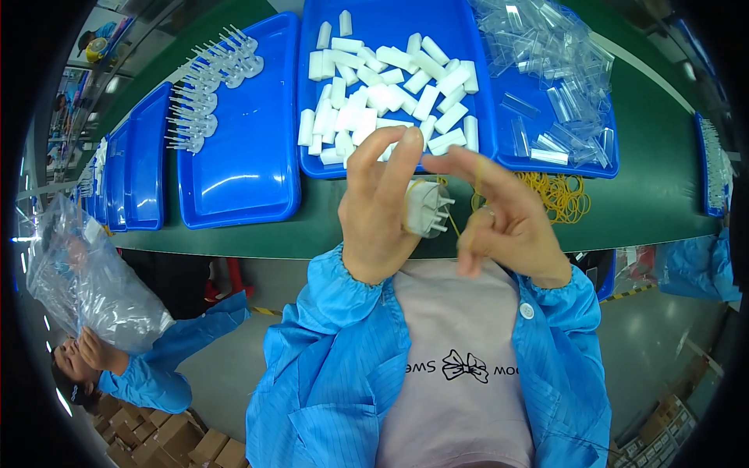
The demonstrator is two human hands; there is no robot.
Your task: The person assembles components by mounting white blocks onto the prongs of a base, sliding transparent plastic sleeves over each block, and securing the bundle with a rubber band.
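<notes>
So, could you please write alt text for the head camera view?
Two bare hands, left hand and right hand, hold a small white pronged part with a yellow rubber band over a green table. Behind them are blue trays of white pieces.

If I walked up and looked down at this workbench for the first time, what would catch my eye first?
Most likely the two hands raised in the middle: the left hand grips a small bundle of white pronged pieces, while the right hand stretches a yellow rubber band by it. Behind them, on the green table, a bright blue tray is heaped with white plastic blocks, and a pile of yellow rubber bands lies to the right.
</notes>
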